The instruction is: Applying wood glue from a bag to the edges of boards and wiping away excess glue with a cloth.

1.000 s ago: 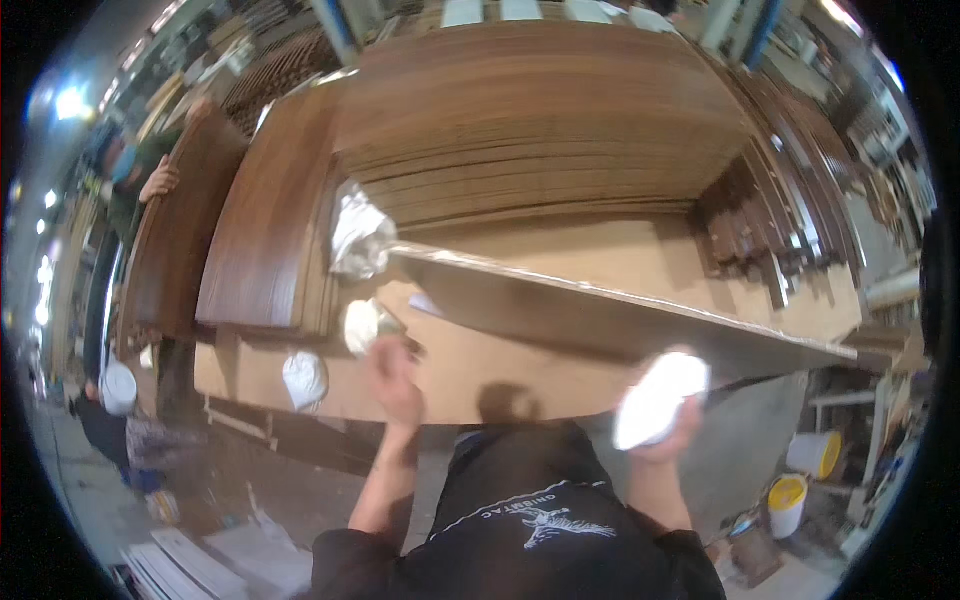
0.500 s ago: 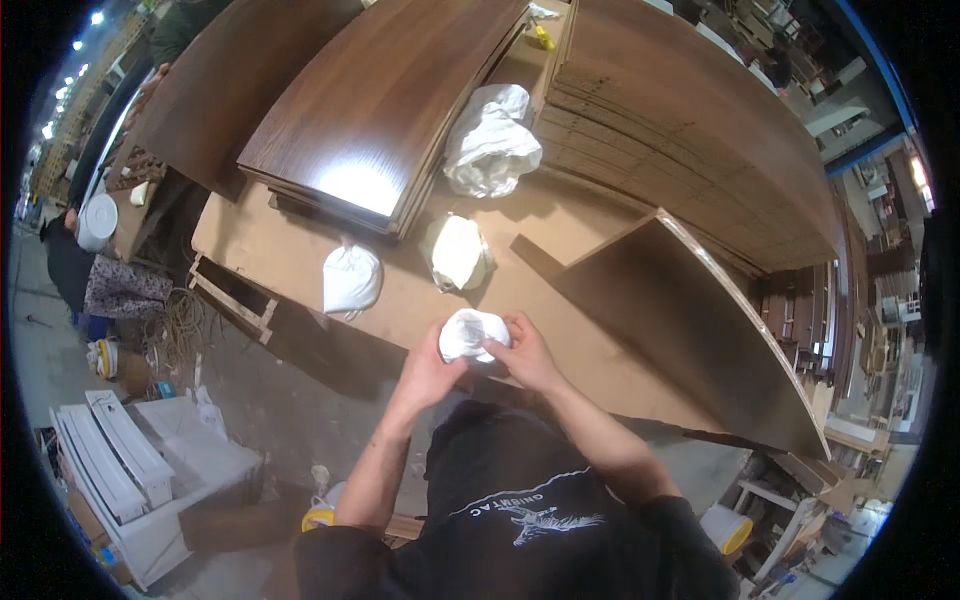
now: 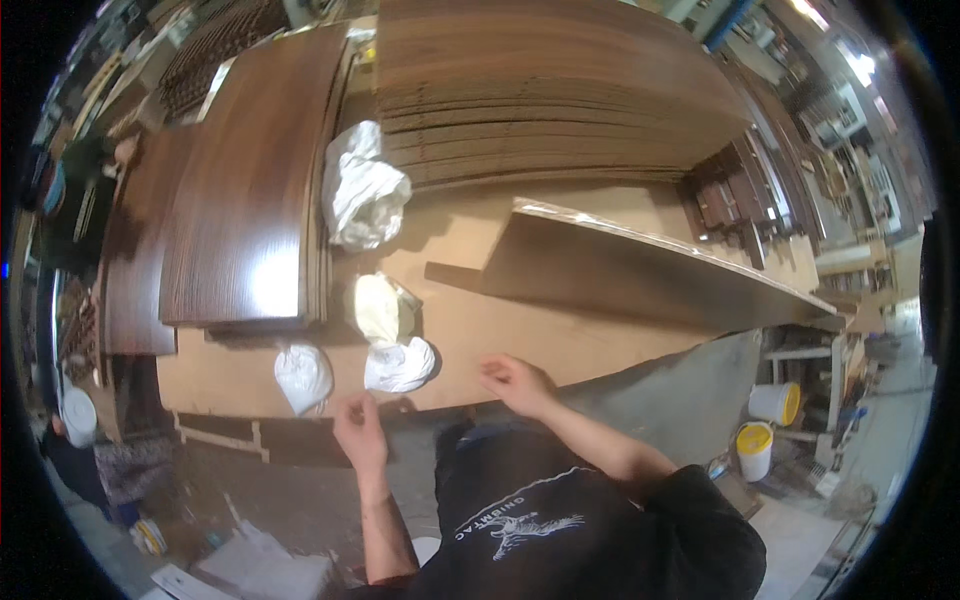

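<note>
A small white bag point(image 3: 400, 366), bunched up, rests on the brown board tabletop point(image 3: 450, 370) near its front edge. Just short of that bag, at the table edge, is my left hand point(image 3: 360, 428), empty, its fingers loosely bent. To the right, above the tabletop and apart from the bag, my right hand point(image 3: 516, 384) is open with curled fingers and nothing in it. Another tied white bag point(image 3: 302, 378) lies at the left. Behind the bunched bag sits a pale yellow bag point(image 3: 380, 306), and farther back a large crumpled clear-white plastic bag point(image 3: 368, 190).
Dark wood-grain panels point(image 3: 250, 190) are stacked at the left. A bigger panel stack point(image 3: 560, 130) fills the back. One panel point(image 3: 600, 265) stands on edge at the right. A person point(image 3: 80, 200) is at the far left. White buckets with yellow lids point(image 3: 755, 440) stand at lower right.
Both hands have let go of the small white bag, which now rests beside the yellow bag. My hands have moved apart, and the view has turned to the right.
</note>
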Action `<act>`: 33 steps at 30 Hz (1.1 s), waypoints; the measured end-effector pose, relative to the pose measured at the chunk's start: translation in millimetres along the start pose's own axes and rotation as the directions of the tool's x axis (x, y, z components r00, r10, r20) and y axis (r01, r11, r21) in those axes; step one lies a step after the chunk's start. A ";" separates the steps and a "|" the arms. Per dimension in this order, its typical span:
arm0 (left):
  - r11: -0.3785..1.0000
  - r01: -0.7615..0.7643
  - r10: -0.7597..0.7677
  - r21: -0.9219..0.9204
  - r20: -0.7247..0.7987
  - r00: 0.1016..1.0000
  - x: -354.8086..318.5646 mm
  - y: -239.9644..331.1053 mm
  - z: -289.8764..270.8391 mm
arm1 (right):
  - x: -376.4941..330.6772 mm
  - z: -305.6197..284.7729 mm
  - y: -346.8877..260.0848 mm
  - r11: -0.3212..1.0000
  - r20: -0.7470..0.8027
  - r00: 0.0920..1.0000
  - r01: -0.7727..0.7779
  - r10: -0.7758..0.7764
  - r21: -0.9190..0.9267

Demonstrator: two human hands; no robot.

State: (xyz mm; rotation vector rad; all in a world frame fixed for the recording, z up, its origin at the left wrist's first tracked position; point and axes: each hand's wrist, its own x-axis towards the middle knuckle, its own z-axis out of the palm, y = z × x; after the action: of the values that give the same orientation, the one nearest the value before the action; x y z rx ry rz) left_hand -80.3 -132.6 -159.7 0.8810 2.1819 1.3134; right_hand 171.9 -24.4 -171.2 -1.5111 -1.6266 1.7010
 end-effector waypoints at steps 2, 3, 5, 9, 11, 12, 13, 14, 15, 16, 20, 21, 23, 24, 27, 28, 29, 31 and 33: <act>0.989 0.058 -0.045 -0.135 0.095 0.994 -8.3 19.8 19.2 | -16.1 -15.3 42.6 0.999 -0.065 0.998 0.011 -0.008 0.044; 0.976 0.084 -0.052 -0.199 0.162 0.985 -11.1 26.7 31.2 | -25.6 -23.3 61.8 0.993 -0.129 0.992 0.020 -0.004 0.119; 0.991 -0.042 0.074 -0.126 0.265 0.962 -16.5 47.6 55.1 | -40.6 -44.0 79.9 0.977 -0.212 0.977 0.039 0.006 0.208; 0.972 -0.066 0.177 -0.226 0.514 0.840 -26.8 102.9 115.7 | -66.3 -85.0 110.6 0.980 -0.459 0.885 0.017 0.078 0.200; 0.961 0.016 0.176 -0.278 0.650 0.739 -33.6 117.5 142.5 | -77.1 -108.1 107.9 0.960 -0.528 0.845 0.076 0.082 0.270; 0.953 -0.089 0.272 -0.291 0.684 0.677 -34.8 115.2 154.0 | -81.3 -116.5 105.8 0.954 -0.577 0.811 0.086 0.101 0.288; 0.929 -0.187 0.366 -0.319 0.720 0.589 -37.9 115.7 168.6 | -83.8 -123.6 103.4 0.954 -0.583 0.804 0.069 0.120 0.292; 0.927 -0.268 0.371 -0.263 0.756 0.540 -45.8 131.3 175.2 | -86.4 -131.9 103.7 0.953 -0.590 0.795 0.054 0.140 0.300; 0.915 -0.285 0.393 -0.285 0.782 0.484 -54.9 138.3 180.5 | -89.6 -138.3 99.7 0.957 -0.578 0.797 0.001 0.175 0.291; 0.927 -0.276 0.360 -0.253 0.803 0.475 -61.8 142.3 187.7 | -93.4 -146.2 100.8 0.965 -0.586 0.800 0.031 0.133 0.262; 0.947 -0.307 0.227 -0.093 0.871 0.435 -93.6 144.1 238.8 | -107.5 -202.6 125.9 0.971 -0.512 0.857 0.075 0.054 0.228; 0.940 -0.326 0.238 -0.099 0.874 0.423 -106.8 146.5 251.5 | -113.4 -221.6 130.8 0.968 -0.526 0.849 0.090 0.049 0.235; 0.974 -0.167 0.215 -0.152 0.850 0.481 -133.4 147.1 276.7 | -124.4 -256.9 138.5 0.988 -0.481 0.875 0.021 0.057 0.155; 0.987 -0.114 0.157 -0.115 0.855 0.495 -141.9 145.3 289.7 | -125.5 -272.6 155.0 0.981 -0.532 0.847 0.099 0.005 0.165; 0.982 -0.163 0.157 -0.092 0.882 0.445 -187.1 187.8 322.8 | -146.8 -328.3 172.1 0.973 -0.670 0.741 0.113 0.054 0.203; 0.982 -0.164 0.157 -0.089 0.873 0.461 -193.9 198.7 333.6 | -158.5 -347.8 176.2 0.961 -0.684 0.714 0.059 0.149 0.271; 0.965 -0.257 0.148 -0.060 0.928 0.341 -200.5 208.1 345.4 | -167.9 -368.0 181.6 0.943 -0.689 0.685 0.009 0.236 0.333; 0.936 -0.350 0.127 -0.038 0.963 0.236 -212.2 218.2 364.1 | -183.0 -399.1 202.0 0.881 -0.719 0.618 0.089 0.317 0.465; 0.910 -0.413 0.105 -0.028 0.981 0.165 -219.9 218.2 385.2 | -197.6 -429.4 227.9 0.898 -0.817 0.518 0.191 0.252 0.397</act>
State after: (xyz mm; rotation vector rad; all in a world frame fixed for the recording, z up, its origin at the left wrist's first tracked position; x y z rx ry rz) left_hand 388.7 20.3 -128.2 1.6642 1.0957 0.2374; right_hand 696.3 -34.0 -186.3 -1.7001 -0.6037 0.8950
